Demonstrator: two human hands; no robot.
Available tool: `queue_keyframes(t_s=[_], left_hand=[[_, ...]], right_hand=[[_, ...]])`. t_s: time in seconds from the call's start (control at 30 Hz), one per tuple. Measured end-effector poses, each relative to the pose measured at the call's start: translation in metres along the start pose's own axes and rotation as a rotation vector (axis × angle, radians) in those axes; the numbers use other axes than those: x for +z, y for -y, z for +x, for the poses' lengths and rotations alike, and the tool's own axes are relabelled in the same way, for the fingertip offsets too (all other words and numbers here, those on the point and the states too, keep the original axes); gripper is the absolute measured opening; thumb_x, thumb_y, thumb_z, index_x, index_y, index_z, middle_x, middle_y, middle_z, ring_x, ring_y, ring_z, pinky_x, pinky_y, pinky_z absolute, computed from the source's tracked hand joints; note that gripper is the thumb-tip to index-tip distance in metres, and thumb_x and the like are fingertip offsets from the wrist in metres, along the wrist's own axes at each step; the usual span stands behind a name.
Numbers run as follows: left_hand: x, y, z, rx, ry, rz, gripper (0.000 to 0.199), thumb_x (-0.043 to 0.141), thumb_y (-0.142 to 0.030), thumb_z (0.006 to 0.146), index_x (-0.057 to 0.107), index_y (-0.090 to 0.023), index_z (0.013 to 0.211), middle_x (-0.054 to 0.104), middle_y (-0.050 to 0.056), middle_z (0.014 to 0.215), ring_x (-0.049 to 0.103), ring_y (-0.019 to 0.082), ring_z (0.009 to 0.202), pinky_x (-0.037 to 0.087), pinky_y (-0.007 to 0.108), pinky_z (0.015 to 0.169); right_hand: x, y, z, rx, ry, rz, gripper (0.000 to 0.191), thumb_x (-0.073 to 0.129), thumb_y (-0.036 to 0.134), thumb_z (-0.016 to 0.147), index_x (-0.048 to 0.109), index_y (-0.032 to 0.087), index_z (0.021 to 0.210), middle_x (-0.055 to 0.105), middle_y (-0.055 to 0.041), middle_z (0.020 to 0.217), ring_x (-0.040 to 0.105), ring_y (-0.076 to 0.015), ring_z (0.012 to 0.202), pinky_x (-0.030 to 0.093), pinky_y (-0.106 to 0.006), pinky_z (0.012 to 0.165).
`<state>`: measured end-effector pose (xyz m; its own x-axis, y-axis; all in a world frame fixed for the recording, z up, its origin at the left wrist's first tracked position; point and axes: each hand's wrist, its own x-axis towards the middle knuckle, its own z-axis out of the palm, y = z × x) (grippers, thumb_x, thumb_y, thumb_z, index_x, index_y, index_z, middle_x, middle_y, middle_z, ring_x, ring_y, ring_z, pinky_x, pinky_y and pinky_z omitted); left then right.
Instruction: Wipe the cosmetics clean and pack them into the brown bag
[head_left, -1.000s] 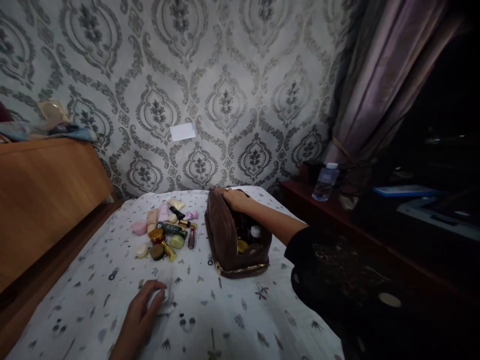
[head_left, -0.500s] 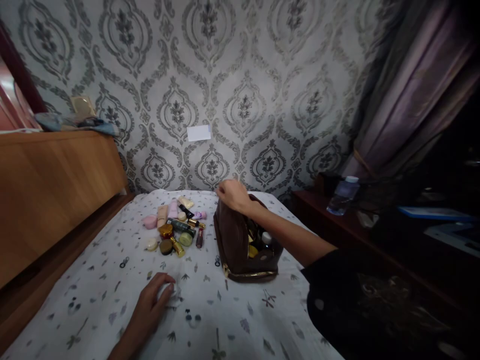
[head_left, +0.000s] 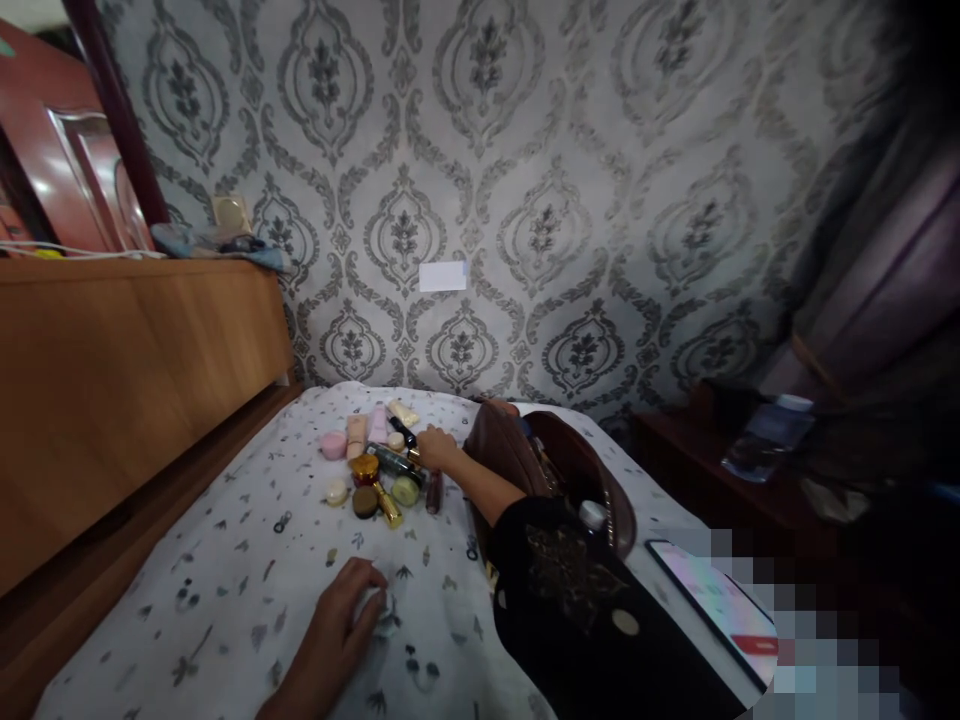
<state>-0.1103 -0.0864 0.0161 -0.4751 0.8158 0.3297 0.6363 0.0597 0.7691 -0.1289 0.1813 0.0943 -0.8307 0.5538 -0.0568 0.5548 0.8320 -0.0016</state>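
Possible faults: the black sleeve (head_left: 570, 565), lying across my view of the brown bag (head_left: 496, 432), could snag its open rim and tip it; a low sweep of my right hand (head_left: 436, 448) could knock the round jar (head_left: 365, 502) among the cosmetics (head_left: 391, 461). Right hand: fingers bent down at their right edge, left of the bag; I cannot tell whether they grasp anything. Left hand (head_left: 339, 622): near side, half-curled, thumb apart, contents unclear.
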Motion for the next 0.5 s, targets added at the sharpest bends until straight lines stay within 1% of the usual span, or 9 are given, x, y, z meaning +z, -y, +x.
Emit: queue_keyframes(t_s=[0.07, 0.23, 0.27, 0.33, 0.43, 0.5], left_hand=[[0.0, 0.001, 0.0, 0.004, 0.007, 0.0, 0.029, 0.042, -0.04, 0.096, 0.061, -0.02, 0.087, 0.064, 0.008, 0.089, 0.063, 0.022, 0.088, 0.05, 0.032, 0.08], [0.001, 0.007, -0.001, 0.036, 0.082, 0.0, 0.025, 0.04, -0.035, 0.097, 0.06, -0.022, 0.091, 0.063, 0.009, 0.093, 0.062, 0.021, 0.089, 0.052, 0.031, 0.081], [0.003, 0.01, -0.001, 0.047, 0.075, 0.001, 0.025, 0.04, -0.035, 0.097, 0.06, -0.022, 0.092, 0.063, 0.009, 0.095, 0.063, 0.021, 0.091, 0.052, 0.031, 0.082], [0.01, 0.017, -0.003, 0.069, 0.02, 0.015, 0.024, 0.04, -0.034, 0.097, 0.061, -0.023, 0.093, 0.063, 0.01, 0.097, 0.063, 0.021, 0.094, 0.053, 0.031, 0.083], [0.025, 0.031, -0.005, 0.084, -0.08, 0.084, 0.021, 0.042, -0.03, 0.095, 0.061, -0.023, 0.091, 0.064, 0.01, 0.1, 0.064, 0.02, 0.093, 0.053, 0.029, 0.083], [0.033, 0.041, -0.006, 0.089, -0.101, 0.153, 0.017, 0.044, -0.026, 0.094, 0.061, -0.024, 0.09, 0.065, 0.009, 0.103, 0.066, 0.019, 0.092, 0.054, 0.027, 0.081]], right_hand=[[0.01, -0.003, 0.012, 0.038, -0.027, 0.01, 0.034, 0.06, 0.034, 0.094, 0.058, 0.016, 0.122, 0.058, -0.0102, 0.127, 0.06, -0.0241, 0.11, 0.052, -0.046, 0.092], [0.028, -0.007, 0.05, 0.099, -0.088, 0.076, 0.033, 0.059, 0.033, 0.094, 0.058, 0.016, 0.122, 0.059, -0.0099, 0.125, 0.061, -0.0232, 0.108, 0.053, -0.044, 0.09], [0.031, -0.008, 0.058, 0.104, -0.101, 0.094, 0.033, 0.059, 0.033, 0.094, 0.058, 0.016, 0.122, 0.059, -0.0097, 0.124, 0.061, -0.0229, 0.107, 0.054, -0.044, 0.089], [0.035, -0.007, 0.073, 0.106, -0.126, 0.132, 0.032, 0.059, 0.033, 0.094, 0.058, 0.016, 0.122, 0.06, -0.0094, 0.123, 0.062, -0.0224, 0.106, 0.054, -0.043, 0.088], [0.04, -0.005, 0.094, 0.109, -0.167, 0.188, 0.033, 0.059, 0.034, 0.094, 0.058, 0.016, 0.122, 0.06, -0.0095, 0.124, 0.061, -0.0227, 0.106, 0.054, -0.044, 0.089], [0.042, -0.002, 0.108, 0.127, -0.191, 0.225, 0.034, 0.059, 0.034, 0.095, 0.058, 0.016, 0.123, 0.059, -0.0098, 0.125, 0.061, -0.0231, 0.108, 0.053, -0.045, 0.09]])
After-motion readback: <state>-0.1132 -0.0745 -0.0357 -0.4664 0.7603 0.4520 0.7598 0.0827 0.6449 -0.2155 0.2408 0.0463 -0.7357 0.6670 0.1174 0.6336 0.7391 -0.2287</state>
